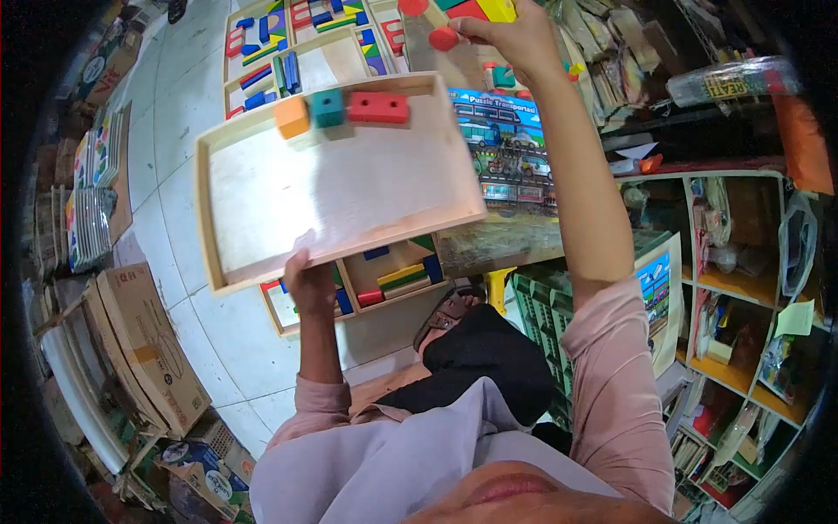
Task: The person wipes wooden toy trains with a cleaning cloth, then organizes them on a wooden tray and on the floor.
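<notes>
My left hand (307,284) grips the near edge of a shallow wooden tray (345,247), held up and tilted. Along the tray's far side sit an orange block (291,117), a green block with a hole (328,108) and a red block with holes (378,107). At the top, my right hand (521,42) is stretched out over the worktop, a red round block (443,38) at its fingertips. Close beside this hand is a yellow block (497,9), and another red round block (413,6) lies nearby. The far fingers of the right hand are partly cut off by the frame.
More wooden trays (349,40) of coloured blocks stand behind, and another filled tray (397,278) lies lower down. A transport puzzle board (506,144) rests on the worktop. A green crate (546,319) and shelves (733,279) are at right, cardboard boxes (153,354) at left.
</notes>
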`<state>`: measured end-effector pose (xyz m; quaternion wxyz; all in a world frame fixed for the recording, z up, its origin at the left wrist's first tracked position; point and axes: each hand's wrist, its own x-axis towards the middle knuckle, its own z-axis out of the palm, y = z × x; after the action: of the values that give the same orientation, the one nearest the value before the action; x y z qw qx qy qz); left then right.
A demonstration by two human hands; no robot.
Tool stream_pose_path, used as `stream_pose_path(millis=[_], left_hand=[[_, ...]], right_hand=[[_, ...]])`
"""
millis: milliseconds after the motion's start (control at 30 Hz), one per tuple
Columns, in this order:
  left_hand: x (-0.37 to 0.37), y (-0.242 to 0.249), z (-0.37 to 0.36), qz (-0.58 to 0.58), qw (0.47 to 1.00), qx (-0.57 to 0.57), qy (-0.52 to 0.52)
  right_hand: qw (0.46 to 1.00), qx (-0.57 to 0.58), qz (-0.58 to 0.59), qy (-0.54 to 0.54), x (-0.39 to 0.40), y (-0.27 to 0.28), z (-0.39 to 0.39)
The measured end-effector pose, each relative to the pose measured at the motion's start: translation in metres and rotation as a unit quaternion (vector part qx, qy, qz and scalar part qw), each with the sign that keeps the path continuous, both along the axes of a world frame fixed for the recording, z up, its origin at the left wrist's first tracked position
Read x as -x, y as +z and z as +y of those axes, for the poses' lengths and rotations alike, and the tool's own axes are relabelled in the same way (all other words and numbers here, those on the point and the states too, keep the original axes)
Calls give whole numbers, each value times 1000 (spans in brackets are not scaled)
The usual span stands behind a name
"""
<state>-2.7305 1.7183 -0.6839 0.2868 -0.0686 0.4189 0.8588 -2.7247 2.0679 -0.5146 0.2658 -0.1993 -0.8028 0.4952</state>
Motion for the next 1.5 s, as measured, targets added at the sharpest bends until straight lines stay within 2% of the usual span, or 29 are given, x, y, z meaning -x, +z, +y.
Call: stream_pose_path(millis=[33,100,133,200,233,333,367,433,500,533,567,600,667,700,767,800,833,933,967,1000,1067,1100,1133,1200,1267,1367,1467,1500], left_hand=[[2,-1,-8,17,1000,-4,3],[7,-8,-25,61,997,30,24],[6,-6,-29,64,997,33,19],[7,3,-34,73,996,40,24],[6,4,-34,64,997,40,25],[3,2,-38,105,992,47,45],[1,2,-38,76,995,36,54],[-1,6,-35,58,997,16,47],[-3,10,-30,40,999,-5,35],[-5,14,-27,35,999,-15,9],[-8,16,-25,31,999,-26,-17],[-12,17,-24,29,999,-30,-21],[-19,16,-24,12,997,-6,-72],[-24,19,-19,-3,998,-16,-63],[-36,34,-6,-15,998,-19,-58],[-40,41,-1,-29,998,-18,-47],[-42,45,0,-34,996,-28,-79],[-54,19,-5,-54,990,-58,-117],[-59,18,-6,-82,979,-120,-140],[-64,19,-4,-81,978,-125,-149],[-74,21,0,4,957,-198,-210],[-79,40,3,-38,970,-128,-205],[-86,60,6,-36,968,-131,-210],[-96,88,9,-28,976,-90,-199],[-98,86,1,-41,970,-96,-220],[-113,108,-7,-39,974,-95,-200],[-116,112,-18,-29,982,-122,-145],[-110,105,-27,-31,975,-152,-156]], right_hand=[[1000,3,-1,-4,8,-18,15],[969,-200,-70,-130,23,-80,45],[969,-197,-69,-135,28,-110,52],[943,-238,-84,-217,38,-162,56],[945,-233,-82,-217,36,-176,57],[951,-189,-137,-202,35,-191,54],[935,-238,-145,-218,30,-191,54],[895,-339,-157,-243,22,-163,48],[892,-415,18,-177,10,-91,22],[956,-279,6,-88,3,-70,1],[991,-135,-7,3,-3,-56,-20],[990,-139,-10,-1,-10,-51,-38],[934,-334,-38,120,-24,-43,-61],[933,-339,-39,114,-31,-42,-61],[941,-290,-118,124,-48,-38,-55],[941,-295,-117,120,-59,-28,-53],[946,-289,-112,97,-73,-15,-49],[960,-238,-127,69,-94,23,-57],[952,-282,-88,79,-92,27,-60],[939,-328,-49,89,-91,32,-65],[949,-294,-64,98,-91,39,-82],[924,-367,-83,73,-91,35,-88],[892,-437,-101,49,-93,31,-94],[879,-465,-107,27,-102,28,-105],[859,-497,-124,-8,-110,24,-110],[882,-453,-124,-23,-122,32,-126],[932,-358,-46,-47,-134,53,-140],[940,-338,-14,-49,-141,69,-147]])
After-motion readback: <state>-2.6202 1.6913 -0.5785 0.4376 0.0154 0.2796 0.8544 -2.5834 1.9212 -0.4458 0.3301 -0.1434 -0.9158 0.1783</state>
